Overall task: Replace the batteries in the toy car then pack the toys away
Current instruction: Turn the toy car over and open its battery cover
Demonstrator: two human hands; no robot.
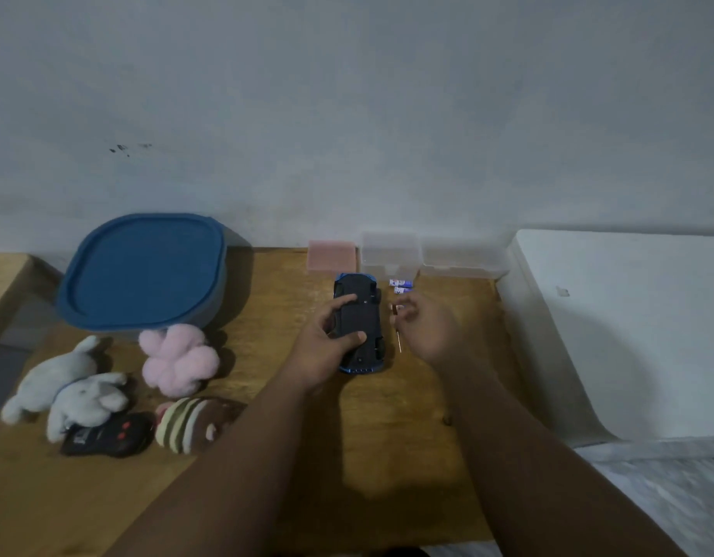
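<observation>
A blue toy car (365, 311) lies upside down on the wooden table (387, 436), its dark underside facing up. My left hand (327, 347) grips the car from the left side, thumb and fingers across the chassis. My right hand (427, 327) hovers just right of the car and pinches a small screwdriver (398, 335) by its handle, tip pointing toward me. Two small batteries (401, 285) lie beyond the right hand, near the wall.
A tub with a blue lid (142, 271) stands at the back left. Plush toys, grey (65, 389), pink (178, 361) and striped (194, 424), and a black remote (106, 436) lie at the left. A pink sponge (331, 256) and clear boxes (427, 255) line the wall. A white surface (608, 335) borders the right.
</observation>
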